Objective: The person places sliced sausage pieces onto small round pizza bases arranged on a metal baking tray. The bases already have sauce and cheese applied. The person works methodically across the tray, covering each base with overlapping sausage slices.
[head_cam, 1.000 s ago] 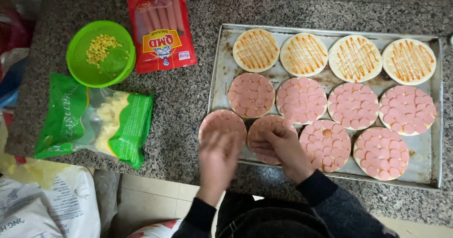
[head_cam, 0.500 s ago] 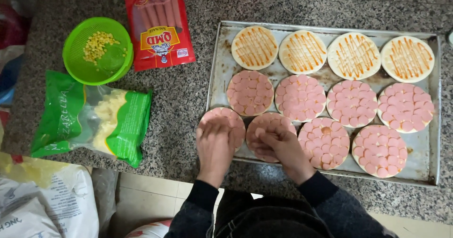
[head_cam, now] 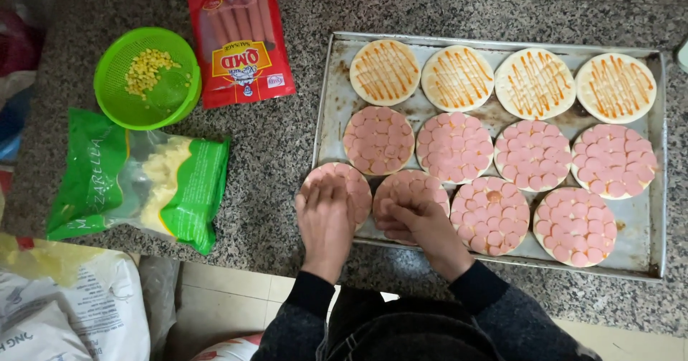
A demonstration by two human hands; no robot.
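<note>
A person's left hand lies flat, fingers spread and grasping nothing, on a small round pizza base at the near left corner of a metal tray. The base overhangs the tray's left rim and is covered edge to edge with overlapping pink sausage slices. The right hand, fingers curled loosely, rests on the neighbouring base, which is topped the same way; whether it pinches a slice cannot be told.

The tray sits on a speckled stone counter and carries twelve bases in three rows of four. The near and middle rows wear full coats of pink slices; one near-row base shows a darker spot near its middle. The four far-row bases are pale, with orange sauce squiggled across them.

Left of the tray, well apart from it, a green colander holds a small scatter of yellow corn kernels. Just beside it lies a red pack of whole sausages. Nearer the counter's edge, a green-and-clear bag holds shredded white cheese. A white sack sits below the counter at lower left.
</note>
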